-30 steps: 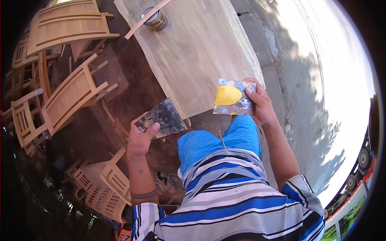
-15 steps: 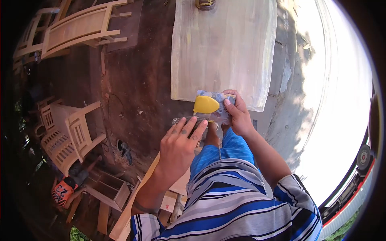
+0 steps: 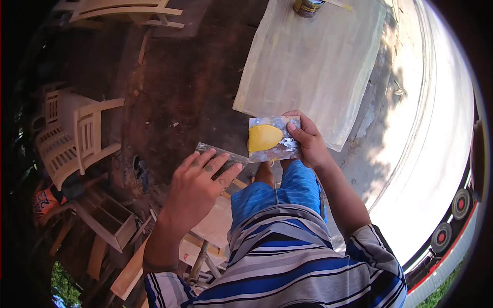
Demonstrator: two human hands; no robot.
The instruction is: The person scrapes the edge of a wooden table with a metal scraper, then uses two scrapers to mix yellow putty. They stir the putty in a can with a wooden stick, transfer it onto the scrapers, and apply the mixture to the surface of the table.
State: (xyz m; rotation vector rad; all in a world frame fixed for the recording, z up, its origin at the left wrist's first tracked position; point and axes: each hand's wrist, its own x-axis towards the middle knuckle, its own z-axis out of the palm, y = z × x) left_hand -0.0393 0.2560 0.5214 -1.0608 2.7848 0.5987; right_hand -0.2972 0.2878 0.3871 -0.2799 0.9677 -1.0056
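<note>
My right hand (image 3: 308, 136) is closed on a flat, smeared metal putty plate (image 3: 280, 155), thumb on top and fingers beneath. A smooth mound of yellow putty (image 3: 265, 137) covers the plate's left half. Lower and to the left, my left hand (image 3: 197, 179) grips a thin flat putty scraper (image 3: 226, 155), its fingers lying along the top face and the thumb hidden. The scraper's right end comes close to the plate's lower left corner. Beyond the plate lies a large pale board (image 3: 308, 72), with a can (image 3: 308, 7) standing on its far part.
Unpainted wooden chairs (image 3: 92, 131) and an open wooden box frame (image 3: 105, 215) stand to the left. A person in an orange shirt (image 3: 45, 203) is at the lower left. Planks (image 3: 128, 272) lie beside me. A vehicle's wheels (image 3: 441, 235) show at far right.
My left hand and the scraper have moved left, away from the putty. The putty's surface looks reshaped and lighter. The view has turned, shifting the board and can to the right.
</note>
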